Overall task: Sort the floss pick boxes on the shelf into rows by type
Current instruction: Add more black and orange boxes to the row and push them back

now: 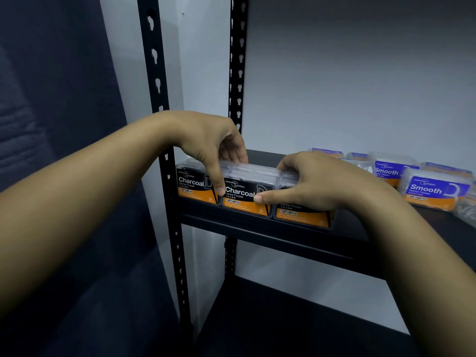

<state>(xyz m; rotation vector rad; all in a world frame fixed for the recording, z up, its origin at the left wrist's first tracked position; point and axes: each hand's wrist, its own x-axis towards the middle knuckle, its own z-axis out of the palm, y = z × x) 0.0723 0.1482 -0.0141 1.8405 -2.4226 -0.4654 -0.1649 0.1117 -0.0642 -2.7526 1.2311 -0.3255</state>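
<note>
place: storeroom or shop | evidence: black slotted metal rack [157, 81], retail floss boxes [435, 191], bare wall [360, 73]

Shelf [270, 228] frame black, keyhole-slot pattern down uprights [154, 60].

At shelf's left end: three Charcoal boxes [247, 197], black labels, white lettering, orange band along bottom, clear plastic lids.

Toward shelf's right end: Smooth boxes [435, 191], blue-purple labels, white lettering, orange band beneath, clear frosted casing.

Wall [360, 73] behind shelf pale grey-white. Left of shelf: dark navy fabric [51, 124].
</note>
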